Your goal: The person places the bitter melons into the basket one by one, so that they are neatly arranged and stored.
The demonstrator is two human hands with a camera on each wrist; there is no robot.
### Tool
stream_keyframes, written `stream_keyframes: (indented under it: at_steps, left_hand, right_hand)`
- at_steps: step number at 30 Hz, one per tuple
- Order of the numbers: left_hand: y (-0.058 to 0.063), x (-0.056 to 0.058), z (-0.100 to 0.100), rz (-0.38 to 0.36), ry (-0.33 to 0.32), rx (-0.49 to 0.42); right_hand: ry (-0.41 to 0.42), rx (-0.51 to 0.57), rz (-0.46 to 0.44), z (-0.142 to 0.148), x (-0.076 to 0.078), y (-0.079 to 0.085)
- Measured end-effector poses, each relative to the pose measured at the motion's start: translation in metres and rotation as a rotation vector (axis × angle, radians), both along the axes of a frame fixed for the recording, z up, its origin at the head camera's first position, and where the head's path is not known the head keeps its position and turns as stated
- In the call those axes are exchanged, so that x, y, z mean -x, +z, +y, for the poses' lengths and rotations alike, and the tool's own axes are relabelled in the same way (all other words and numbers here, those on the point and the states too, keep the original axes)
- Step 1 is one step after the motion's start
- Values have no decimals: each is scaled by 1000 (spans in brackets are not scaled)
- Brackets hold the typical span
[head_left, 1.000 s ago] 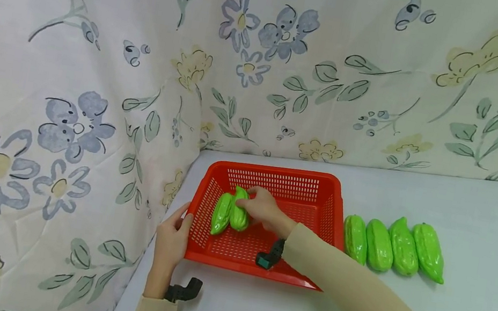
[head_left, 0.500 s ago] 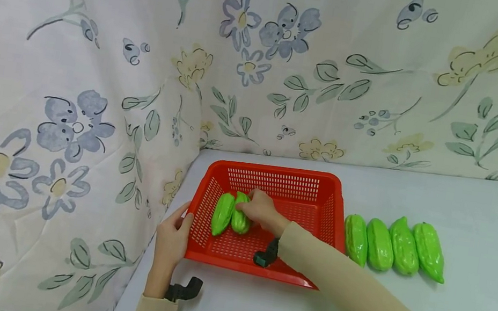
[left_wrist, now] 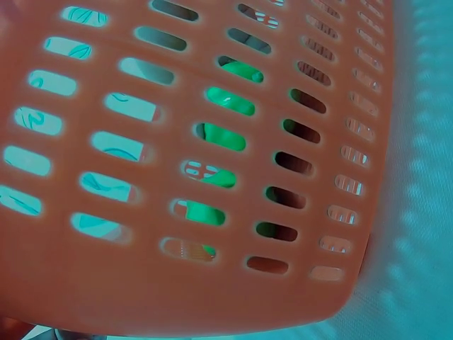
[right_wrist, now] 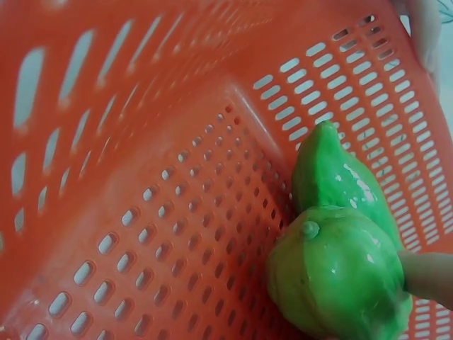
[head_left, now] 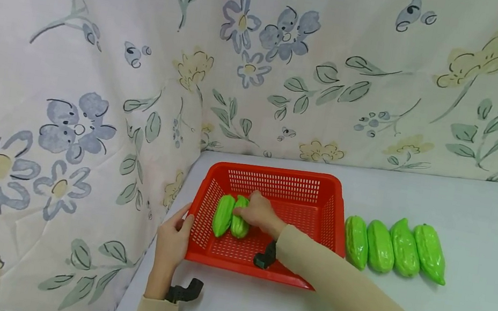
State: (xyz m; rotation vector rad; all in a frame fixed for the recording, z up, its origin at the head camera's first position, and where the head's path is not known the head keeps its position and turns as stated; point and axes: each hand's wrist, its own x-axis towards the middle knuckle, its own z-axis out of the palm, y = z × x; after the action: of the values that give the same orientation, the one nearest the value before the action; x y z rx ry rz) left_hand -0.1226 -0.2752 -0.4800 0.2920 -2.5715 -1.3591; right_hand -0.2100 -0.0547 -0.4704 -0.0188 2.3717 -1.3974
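Note:
A red perforated plastic basket [head_left: 255, 272] stands on the table. My left hand [head_left: 172, 241] grips its left rim. Inside, my right hand [head_left: 263, 214] holds a shiny green, ribbed, gourd-like fruit [head_left: 239, 227], low over the basket floor. A matching fruit [head_left: 222, 215] lies just left of it, lengthwise along the left wall. The right wrist view shows the held fruit [right_wrist: 336, 269] blunt end first, one finger on its side, partly covering the other fruit [right_wrist: 340, 173]. Through the slots of the basket wall [left_wrist: 141, 290], green shows in the left wrist view.
To the right of the basket, several more green fruits [head_left: 380, 247] lie side by side on the white table [head_left: 484, 242]. A floral cloth [head_left: 338, 83] hangs behind and to the left, close to the basket.
My right hand has lowered its fruit toward the basket floor, slightly nearer me, and the fruit stands more in line beside the other one. My left hand stays on the rim.

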Motion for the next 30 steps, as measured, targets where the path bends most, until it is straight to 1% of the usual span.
stream_keyframes:
  at_steps: [6,12,19,26,30]
  left_hand:
    - [-2,-2,-1,-6,3,-7]
    - [-1,-2,1,-6,1,-22]
    - [0,-1,0,-8,5,-4]
    - [2,0,0,1,-5,-4]
    - [4,-2,1,16,-10,7]
  right_hand:
    - [1,-1,5,-1,1,-4]
    - [-7,-15,23,-2,2,-5]
    - [7,-6,1,-1,5,-5]
    - [21,30,-39,4,3,5]
    - [35,12,-43,8,1,11]
